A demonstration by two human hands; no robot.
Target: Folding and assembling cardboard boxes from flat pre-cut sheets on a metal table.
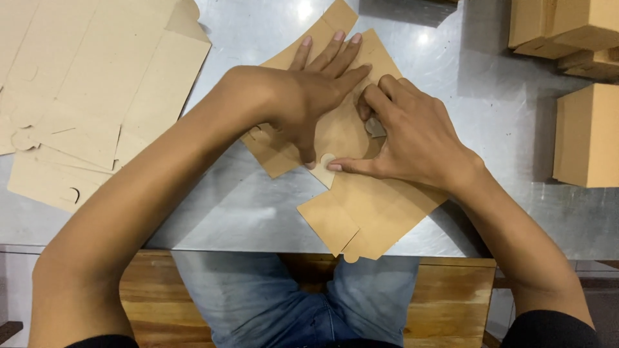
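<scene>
Near the counter's (258, 212) front edge, a flat cardboard blank (377, 206) lies under both hands. Left hand (316, 90) presses it, fingers spread flat; right hand (412, 138) pinches a small tab, fingers curled.

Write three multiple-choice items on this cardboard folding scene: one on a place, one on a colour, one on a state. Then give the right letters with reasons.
1. Where does the stack of flat blanks lie?
A. upper left of the table
B. on the person's lap
C. under the assembled boxes

2. What colour is the cardboard sheet under the hands?
A. white
B. brown
C. blue

3. How does the left hand meet the sheet?
A. lifted clear of it
B. clenched in a fist beside it
C. pressed flat on it, fingers spread

Answers: 1 A, the blanks lie at the upper left of the metal table. 2 B, the sheet is plain brown. 3 C, the palm lies on the sheet beside the right hand.
</scene>
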